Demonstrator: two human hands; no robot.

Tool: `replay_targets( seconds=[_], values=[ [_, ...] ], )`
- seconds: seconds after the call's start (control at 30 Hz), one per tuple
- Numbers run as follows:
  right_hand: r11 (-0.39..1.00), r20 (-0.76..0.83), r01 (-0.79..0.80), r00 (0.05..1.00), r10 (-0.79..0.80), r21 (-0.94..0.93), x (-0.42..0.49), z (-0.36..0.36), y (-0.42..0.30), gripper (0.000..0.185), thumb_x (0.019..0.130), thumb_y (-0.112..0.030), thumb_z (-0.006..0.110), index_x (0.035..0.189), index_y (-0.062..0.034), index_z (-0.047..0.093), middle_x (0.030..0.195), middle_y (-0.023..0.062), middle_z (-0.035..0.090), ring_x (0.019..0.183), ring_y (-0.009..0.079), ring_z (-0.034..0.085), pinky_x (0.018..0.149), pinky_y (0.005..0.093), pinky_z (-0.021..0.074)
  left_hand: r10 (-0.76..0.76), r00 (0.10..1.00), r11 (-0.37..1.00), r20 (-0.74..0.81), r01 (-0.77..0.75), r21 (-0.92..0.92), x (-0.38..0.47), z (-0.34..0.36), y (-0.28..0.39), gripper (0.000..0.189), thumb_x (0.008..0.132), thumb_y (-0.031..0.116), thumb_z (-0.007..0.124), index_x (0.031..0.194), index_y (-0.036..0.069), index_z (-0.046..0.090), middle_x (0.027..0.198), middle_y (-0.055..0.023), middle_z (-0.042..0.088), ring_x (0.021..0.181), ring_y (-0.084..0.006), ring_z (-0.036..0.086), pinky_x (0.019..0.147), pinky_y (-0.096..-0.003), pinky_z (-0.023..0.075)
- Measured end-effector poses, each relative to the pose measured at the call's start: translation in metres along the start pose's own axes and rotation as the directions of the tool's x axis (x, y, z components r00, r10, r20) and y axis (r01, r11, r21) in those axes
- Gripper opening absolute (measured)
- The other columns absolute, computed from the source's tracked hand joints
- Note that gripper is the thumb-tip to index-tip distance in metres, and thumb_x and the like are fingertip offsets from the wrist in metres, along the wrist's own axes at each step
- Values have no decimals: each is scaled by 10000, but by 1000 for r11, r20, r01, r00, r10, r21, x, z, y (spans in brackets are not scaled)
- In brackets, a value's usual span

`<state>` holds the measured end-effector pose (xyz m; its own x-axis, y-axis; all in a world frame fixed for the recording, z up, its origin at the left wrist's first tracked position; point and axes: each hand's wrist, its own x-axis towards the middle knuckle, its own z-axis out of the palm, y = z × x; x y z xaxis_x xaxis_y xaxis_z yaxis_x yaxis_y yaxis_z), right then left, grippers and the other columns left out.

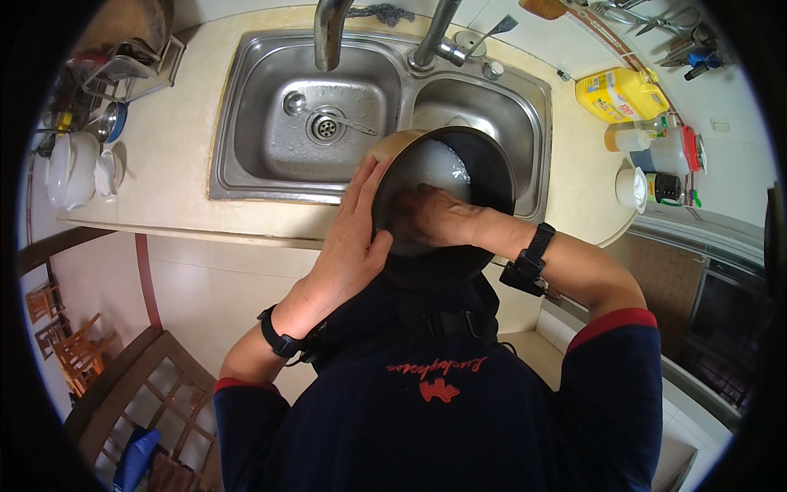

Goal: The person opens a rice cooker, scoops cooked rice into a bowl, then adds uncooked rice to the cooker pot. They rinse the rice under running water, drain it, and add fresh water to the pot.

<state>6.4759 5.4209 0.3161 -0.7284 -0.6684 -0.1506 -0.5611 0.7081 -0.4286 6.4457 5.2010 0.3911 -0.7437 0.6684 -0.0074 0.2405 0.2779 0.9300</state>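
Note:
A deep dark-lined pot (492,166) is held tilted over the front rim of the double steel sink (246,178), near my body. My left hand (356,234) grips its outer side, with the fingers along the wall and the thumb at the rim. Inside the pot, my right hand (439,215) reaches down to the bottom; its fingertips are blurred, and whether they hold anything cannot be told. Cloudy whitish liquid (436,163) lies in the pot. A metal ladle (295,103) rests in the left basin by the drain (326,127).
The faucet spout (328,37) hangs over the left basin. At the right stand a yellow jug (621,95), several bottles and a white container (630,189). White bowls (74,169) and a wire rack (129,77) are at the left. The counter's front edge (215,235) runs before me.

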Motion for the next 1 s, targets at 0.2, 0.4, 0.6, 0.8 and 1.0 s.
replay_targets(
  seconds=[0.2,0.4,0.6,0.8,1.0],
  values=[
    [995,289,80,955,-61,-57,-16,27,6,265,872,-139,572,1113,-83,668,1074,142,714,972,295,710,824,408,553,-7,1000,999,4,7,32,-1,0,-1,824,776,-56,449,1562,24,214,1614,-240,212,1502,-395,217,1222,-428,209],
    [981,413,122,909,-50,-151,-23,35,13,184,852,-131,574,950,-86,723,949,135,744,888,267,734,720,396,563,-5,1000,999,10,4,46,1,4,1,828,765,-59,452,1558,43,236,1612,-240,211,1491,-411,230,1214,-442,235],
    [970,380,171,920,-94,-172,-30,46,19,153,809,-137,598,754,-114,739,829,124,746,805,244,741,651,377,552,33,999,998,9,-34,59,3,8,3,833,753,-66,462,1551,57,259,1608,-238,220,1485,-421,233,1211,-457,242],
    [940,366,198,927,-87,-278,-39,74,36,194,842,-164,575,938,-104,733,927,114,749,814,233,731,638,387,551,49,999,997,11,-49,62,2,11,5,834,751,-68,465,1551,55,259,1605,-244,221,1484,-424,232,1210,-461,242],
    [955,190,48,982,9,-294,-22,55,8,326,934,-258,504,1185,-129,668,1235,124,661,1057,244,673,811,414,556,63,998,995,4,-63,74,0,10,4,831,751,-65,466,1548,40,253,1604,-243,221,1478,-429,240,1208,-456,246]
  ],
)
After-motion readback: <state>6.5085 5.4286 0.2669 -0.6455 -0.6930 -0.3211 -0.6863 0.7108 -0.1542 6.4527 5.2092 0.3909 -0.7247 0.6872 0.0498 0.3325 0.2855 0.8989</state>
